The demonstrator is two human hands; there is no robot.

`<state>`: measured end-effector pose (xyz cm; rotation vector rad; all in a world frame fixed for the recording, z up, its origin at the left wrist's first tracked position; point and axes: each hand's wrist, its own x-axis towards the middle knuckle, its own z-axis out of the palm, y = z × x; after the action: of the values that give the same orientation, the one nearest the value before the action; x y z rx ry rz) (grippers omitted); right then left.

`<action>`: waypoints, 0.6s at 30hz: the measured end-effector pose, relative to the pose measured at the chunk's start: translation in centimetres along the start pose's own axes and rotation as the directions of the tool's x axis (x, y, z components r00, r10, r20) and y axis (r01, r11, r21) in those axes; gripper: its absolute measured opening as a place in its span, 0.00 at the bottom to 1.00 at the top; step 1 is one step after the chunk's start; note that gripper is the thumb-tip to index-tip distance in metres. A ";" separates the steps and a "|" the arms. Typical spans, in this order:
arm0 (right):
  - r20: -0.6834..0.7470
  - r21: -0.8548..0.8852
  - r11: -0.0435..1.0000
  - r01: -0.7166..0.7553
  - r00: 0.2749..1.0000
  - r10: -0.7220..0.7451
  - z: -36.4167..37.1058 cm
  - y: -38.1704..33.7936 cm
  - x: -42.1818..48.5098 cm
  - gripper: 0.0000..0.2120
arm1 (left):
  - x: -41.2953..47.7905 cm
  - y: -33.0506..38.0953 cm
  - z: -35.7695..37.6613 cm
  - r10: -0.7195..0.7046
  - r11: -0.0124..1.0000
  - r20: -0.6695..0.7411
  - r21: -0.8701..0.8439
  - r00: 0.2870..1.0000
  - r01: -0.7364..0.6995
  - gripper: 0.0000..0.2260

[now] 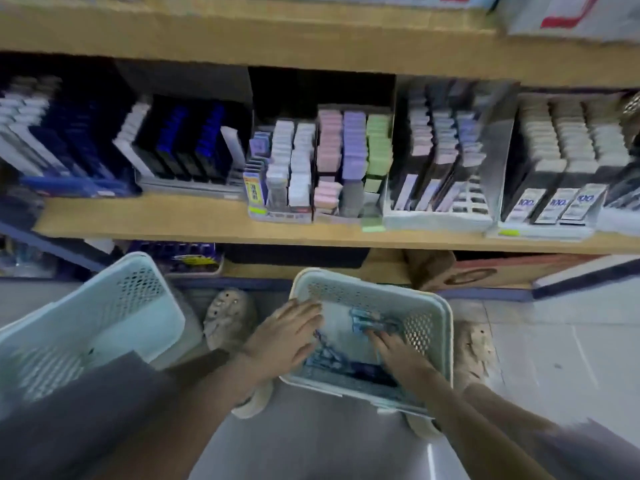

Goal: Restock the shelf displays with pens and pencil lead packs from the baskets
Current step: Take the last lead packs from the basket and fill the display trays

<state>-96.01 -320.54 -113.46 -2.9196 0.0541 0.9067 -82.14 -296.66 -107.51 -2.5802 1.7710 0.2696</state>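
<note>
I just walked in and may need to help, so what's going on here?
A person has both hands inside a pale green basket below the shelf. The left hand lies flat with straight fingers by the basket's left wall. The right hand reaches to the blue packs in it; blur hides whether it grips any. A second basket stands to the left. Nothing is going onto the shelf at this moment.

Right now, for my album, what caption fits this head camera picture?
Left hand and right hand reach into a pale basket holding blue packs, below a wooden shelf of stocked displays.
</note>
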 end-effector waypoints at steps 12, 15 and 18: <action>0.220 -0.129 0.971 0.202 0.961 -0.171 5.8 1.3 4.1 0.30 | -0.3 -1.9 4.7 0.095 0.991 -0.113 -0.086 0.989 -0.105 0.20; 0.179 -0.105 0.980 0.168 0.973 -0.148 4.5 0.8 3.9 0.29 | -0.4 -1.9 4.7 0.096 0.989 -0.112 -0.103 0.989 -0.108 0.19; 0.170 -0.084 0.989 0.125 0.979 -0.110 5.6 0.5 4.0 0.28 | -0.4 -1.9 4.5 0.087 0.991 -0.091 -0.092 0.992 -0.095 0.19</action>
<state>-95.92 -320.56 -120.36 -2.8814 -0.1750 1.1568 -81.14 -295.15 -112.09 -2.6172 1.9554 0.2535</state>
